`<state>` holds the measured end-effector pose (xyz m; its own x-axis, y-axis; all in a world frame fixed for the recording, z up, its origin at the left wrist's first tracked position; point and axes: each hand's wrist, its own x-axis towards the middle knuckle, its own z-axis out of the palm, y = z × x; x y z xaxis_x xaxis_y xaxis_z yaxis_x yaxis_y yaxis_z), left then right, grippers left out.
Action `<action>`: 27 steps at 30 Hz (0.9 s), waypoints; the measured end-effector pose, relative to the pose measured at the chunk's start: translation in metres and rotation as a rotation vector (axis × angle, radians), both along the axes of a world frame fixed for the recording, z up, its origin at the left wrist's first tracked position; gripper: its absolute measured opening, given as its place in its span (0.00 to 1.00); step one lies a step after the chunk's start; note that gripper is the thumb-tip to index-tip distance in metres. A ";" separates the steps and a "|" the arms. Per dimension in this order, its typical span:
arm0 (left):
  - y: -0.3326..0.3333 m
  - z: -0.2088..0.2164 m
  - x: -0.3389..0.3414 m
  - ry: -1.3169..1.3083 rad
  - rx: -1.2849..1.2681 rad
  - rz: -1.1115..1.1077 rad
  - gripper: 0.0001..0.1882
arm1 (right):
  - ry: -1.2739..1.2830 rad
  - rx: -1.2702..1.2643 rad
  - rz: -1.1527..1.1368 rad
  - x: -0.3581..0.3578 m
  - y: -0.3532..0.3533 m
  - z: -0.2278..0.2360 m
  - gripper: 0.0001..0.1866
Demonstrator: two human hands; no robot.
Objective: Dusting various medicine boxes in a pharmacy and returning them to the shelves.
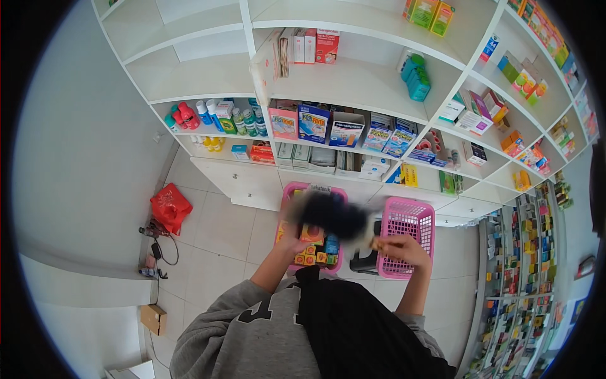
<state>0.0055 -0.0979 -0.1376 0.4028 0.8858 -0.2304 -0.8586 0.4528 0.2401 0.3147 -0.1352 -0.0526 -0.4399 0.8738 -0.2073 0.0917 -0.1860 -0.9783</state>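
Note:
My right hand (405,250) grips the thin handle of a duster (334,216). Its dark, fluffy head is smeared by motion and reaches left across the front of my body. My left hand (290,244) is closed on a small orange-yellow box (311,234), partly covered by the duster head. Both are above a pink basket (343,260) that holds several small yellow and orange boxes and a blue item. A second pink basket (410,211) with lattice walls stands to the right, beneath my right hand.
White shelves (353,69) curve across the front, carrying medicine boxes and bottles. White drawers (237,179) sit below them. On the floor at left lie a red plastic bag (170,208), cables (165,246) and a cardboard box (153,319). A stocked display case (521,265) stands at right.

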 end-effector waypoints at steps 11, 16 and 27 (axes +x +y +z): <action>-0.016 0.022 0.004 -0.017 0.102 -0.201 0.28 | 0.057 0.057 -0.364 0.016 -0.005 0.010 0.15; -0.024 0.019 0.012 0.030 0.105 -0.063 0.27 | -0.100 -0.006 0.018 0.019 -0.015 0.013 0.16; -0.024 0.003 0.007 0.077 -0.017 -0.046 0.25 | -0.168 0.051 0.089 0.009 -0.020 0.009 0.17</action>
<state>0.0124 -0.1216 -0.1342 0.4238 0.8624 -0.2768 -0.8159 0.4962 0.2968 0.3239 -0.1548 -0.0432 -0.4787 0.8442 -0.2411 0.2685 -0.1207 -0.9557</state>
